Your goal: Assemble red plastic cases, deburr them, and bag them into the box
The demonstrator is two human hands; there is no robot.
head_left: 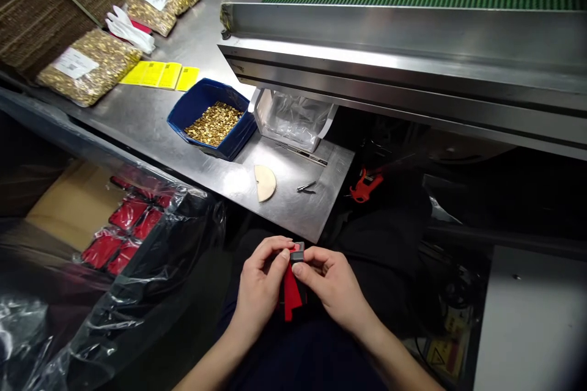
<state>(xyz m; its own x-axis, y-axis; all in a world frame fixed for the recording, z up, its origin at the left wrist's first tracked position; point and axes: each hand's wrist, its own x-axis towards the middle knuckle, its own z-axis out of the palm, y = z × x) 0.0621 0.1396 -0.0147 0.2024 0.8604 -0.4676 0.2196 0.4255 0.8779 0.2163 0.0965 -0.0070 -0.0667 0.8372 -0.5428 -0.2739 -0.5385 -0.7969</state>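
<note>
Grips pinched, the left hand (pixel 257 284) holds a red strap (pixel 290 294), the right hand (pixel 340 290) a grey piece (pixel 298 255); this fingertip work seems to need steady alignment next.

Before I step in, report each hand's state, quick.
Left hand: closed, pinching the red strap by the dark buckle.
Right hand: closed, fingers on the same buckle.

Cool light glares white on the metal tabletop (pixel 183 146) beyond the grip (pixel 297 253) and brightens the rail (pixel 367 55) there; clear plastic (pixel 137 305) to its left glints. Right of the grip, shadows swallow detail, and the frame's far edge blurs and darkens.
</note>
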